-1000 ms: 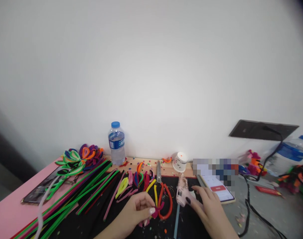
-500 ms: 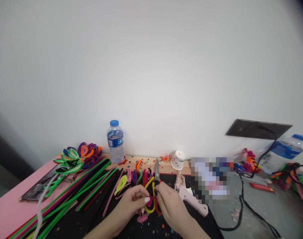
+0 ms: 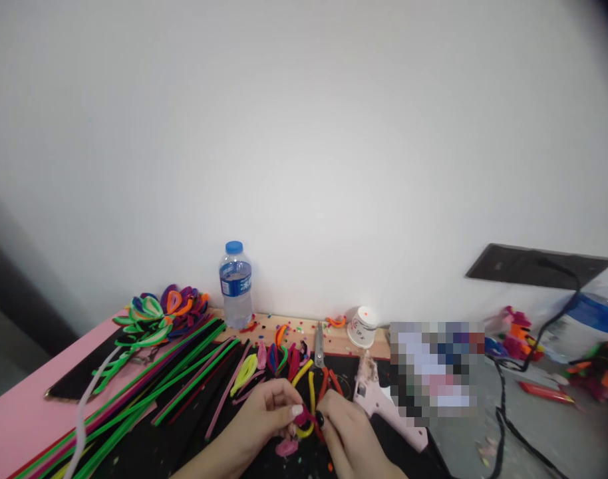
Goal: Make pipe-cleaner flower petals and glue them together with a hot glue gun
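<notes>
My left hand (image 3: pixel 267 416) and my right hand (image 3: pixel 346 432) meet low in the view over a black mat (image 3: pixel 184 442). Both pinch a small magenta pipe-cleaner piece (image 3: pixel 305 417) between their fingertips, with a yellow looped pipe cleaner (image 3: pixel 310 407) just beneath and behind it. A pink fuzzy scrap (image 3: pixel 287 447) lies on the mat under my left hand. Orange-handled scissors (image 3: pixel 322 362) lie just beyond my fingers. A pink glue gun (image 3: pixel 386 404) rests to the right of my right hand.
Long green, pink and black pipe cleaners (image 3: pixel 159 389) fan across the left. Looped bundles (image 3: pixel 159 316) sit at the back left beside a water bottle (image 3: pixel 235 286). A white paper cup (image 3: pixel 362 327) lies tipped by the wall. A black cable (image 3: pixel 508 412) runs right.
My right hand left the glue gun and came left to join my left hand on the magenta piece. The glue gun now lies flat, angled right.
</notes>
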Tool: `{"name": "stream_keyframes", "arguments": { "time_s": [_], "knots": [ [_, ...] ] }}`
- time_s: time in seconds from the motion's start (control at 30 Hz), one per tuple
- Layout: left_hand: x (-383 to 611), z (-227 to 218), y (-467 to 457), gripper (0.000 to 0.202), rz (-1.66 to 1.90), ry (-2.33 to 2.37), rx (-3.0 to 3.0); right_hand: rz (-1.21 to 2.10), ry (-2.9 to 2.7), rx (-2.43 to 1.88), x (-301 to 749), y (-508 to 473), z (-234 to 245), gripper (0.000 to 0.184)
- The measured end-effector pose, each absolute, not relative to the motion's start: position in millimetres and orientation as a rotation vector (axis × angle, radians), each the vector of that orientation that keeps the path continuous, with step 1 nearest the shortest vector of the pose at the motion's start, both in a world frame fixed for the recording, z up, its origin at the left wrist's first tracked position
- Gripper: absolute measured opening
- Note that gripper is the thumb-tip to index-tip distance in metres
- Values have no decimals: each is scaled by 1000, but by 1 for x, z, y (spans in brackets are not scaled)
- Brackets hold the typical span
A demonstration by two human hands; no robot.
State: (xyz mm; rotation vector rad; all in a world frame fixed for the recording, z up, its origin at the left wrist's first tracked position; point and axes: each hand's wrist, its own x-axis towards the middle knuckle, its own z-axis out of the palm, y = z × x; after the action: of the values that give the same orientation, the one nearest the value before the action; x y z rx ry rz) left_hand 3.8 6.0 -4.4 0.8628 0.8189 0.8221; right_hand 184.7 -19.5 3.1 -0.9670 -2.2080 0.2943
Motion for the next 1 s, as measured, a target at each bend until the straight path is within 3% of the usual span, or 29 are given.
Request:
{"name": "stream_keyframes", "arguments": {
  "time_s": [1.0],
  "knots": [
    [10,-22,4,32,1026,831,961,343,-2128,-835,175,-22,-8,17]
  ]
}}
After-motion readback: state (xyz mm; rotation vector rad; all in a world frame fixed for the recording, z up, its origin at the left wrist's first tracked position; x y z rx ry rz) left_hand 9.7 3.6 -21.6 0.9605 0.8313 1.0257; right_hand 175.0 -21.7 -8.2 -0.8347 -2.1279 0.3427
